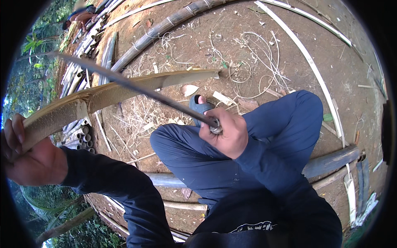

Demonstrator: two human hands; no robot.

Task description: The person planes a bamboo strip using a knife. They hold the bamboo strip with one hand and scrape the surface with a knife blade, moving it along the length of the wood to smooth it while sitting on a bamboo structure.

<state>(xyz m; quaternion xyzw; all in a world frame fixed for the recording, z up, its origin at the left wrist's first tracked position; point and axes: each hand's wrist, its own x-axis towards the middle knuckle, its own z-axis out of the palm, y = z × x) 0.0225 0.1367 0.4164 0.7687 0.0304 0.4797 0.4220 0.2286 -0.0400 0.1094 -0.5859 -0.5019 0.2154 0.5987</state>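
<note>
My left hand point(37, 163), at the far left, is closed round the near end of a long split bamboo piece point(53, 113). The piece is pale inside, with a node partway along, and stretches toward the middle of the view. A torn flap hangs from it by the node. Over my lap, my right hand point(229, 134) grips the handle of a long, dark-bladed machete point(140, 88). Its blade points up and left, crossing in front of the bamboo. Whether blade and bamboo touch, I cannot tell.
Pale shavings point(132, 107) and curled fibre strips point(264, 53) litter the dirt before my crossed legs. A thick bamboo pole point(165, 27) lies beyond, and cut bamboo tubes point(78, 138) are stacked at left. A long pale strip point(306, 53) lies at right. Another person point(80, 17) is far left.
</note>
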